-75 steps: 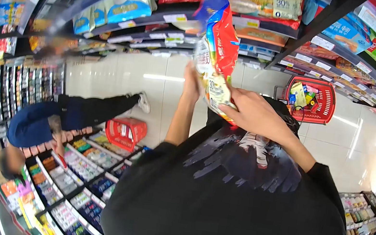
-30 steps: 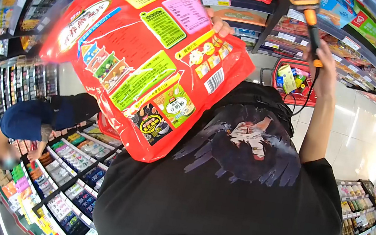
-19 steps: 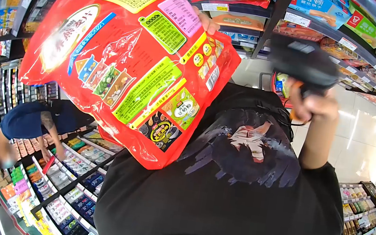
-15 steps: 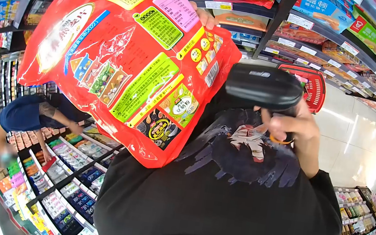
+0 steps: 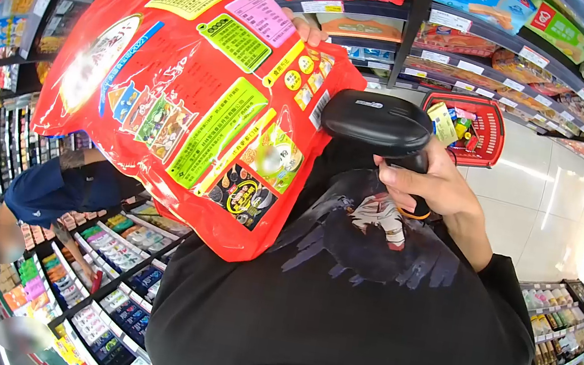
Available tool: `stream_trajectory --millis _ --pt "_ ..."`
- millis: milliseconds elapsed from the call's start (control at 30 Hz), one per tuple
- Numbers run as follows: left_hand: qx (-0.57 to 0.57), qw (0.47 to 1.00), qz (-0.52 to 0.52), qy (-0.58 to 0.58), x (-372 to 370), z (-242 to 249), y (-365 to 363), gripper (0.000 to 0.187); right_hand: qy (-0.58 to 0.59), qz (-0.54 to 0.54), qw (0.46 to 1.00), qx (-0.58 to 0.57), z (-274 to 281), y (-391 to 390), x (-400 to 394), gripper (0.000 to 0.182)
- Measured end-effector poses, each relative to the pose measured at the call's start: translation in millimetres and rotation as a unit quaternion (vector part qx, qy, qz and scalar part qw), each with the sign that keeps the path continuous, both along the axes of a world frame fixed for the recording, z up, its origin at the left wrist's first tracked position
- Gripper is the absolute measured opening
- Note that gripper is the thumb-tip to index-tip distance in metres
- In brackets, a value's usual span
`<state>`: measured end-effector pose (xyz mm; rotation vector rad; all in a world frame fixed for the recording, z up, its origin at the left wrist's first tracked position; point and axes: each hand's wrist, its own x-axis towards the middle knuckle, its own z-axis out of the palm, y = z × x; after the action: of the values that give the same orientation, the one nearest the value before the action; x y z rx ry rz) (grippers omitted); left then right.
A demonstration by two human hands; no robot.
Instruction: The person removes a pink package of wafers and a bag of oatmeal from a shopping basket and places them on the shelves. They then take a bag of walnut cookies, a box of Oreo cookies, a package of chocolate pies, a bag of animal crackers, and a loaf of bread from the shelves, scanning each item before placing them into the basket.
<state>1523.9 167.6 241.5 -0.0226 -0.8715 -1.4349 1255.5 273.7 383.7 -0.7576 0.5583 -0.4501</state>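
Note:
A large red plastic food bag (image 5: pixel 164 80), printed with labels and small pictures, fills the upper left of the head view. My left hand (image 5: pixel 309 30) grips its far edge; only the fingertips show and the rest is hidden behind the bag. In my right hand (image 5: pixel 432 182) is a black barcode scanner (image 5: pixel 376 122), with my fingers closed around its handle. The scanner's front end sits right beside the bag's printed barcode (image 5: pixel 319 109), overlapping the bag's edge in this view.
Shelves of packaged snacks (image 5: pixel 479 40) run along the top right. On the floor stands a red shopping basket (image 5: pixel 492 133) with colourful goods in it. At left, a person in dark blue (image 5: pixel 43 183) leans by shelves of small packages (image 5: pixel 137 235).
The scanner has moved left, closer to the bag's barcode. My right fingers sit more clearly around its handle. The person at left has shifted, and the basket's contents show more.

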Motion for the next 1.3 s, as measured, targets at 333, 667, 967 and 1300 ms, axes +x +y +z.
stream_trajectory --millis 333,667,967,1300 --pt "0.262 0.961 -0.035 -0.081 -19.6 -27.7 76.9 0.051 0.299 -0.019 0.941 -0.156 -97.9 -31.7 -35.3 0.034" --pt "0.435 0.895 0.017 -0.095 -37.6 -61.7 159.4 0.052 0.583 0.124 0.753 -0.278 -294.5 31.5 -54.6 0.042" --pt "0.526 0.807 0.191 -0.188 -56.7 -44.1 215.9 0.047 0.055 -0.229 0.961 0.146 -145.3 51.6 9.2 0.073" --pt "0.466 0.796 0.22 -0.318 -60.5 -45.2 229.8 0.039 0.116 -0.268 0.937 0.191 -161.5 85.3 -44.6 0.06"
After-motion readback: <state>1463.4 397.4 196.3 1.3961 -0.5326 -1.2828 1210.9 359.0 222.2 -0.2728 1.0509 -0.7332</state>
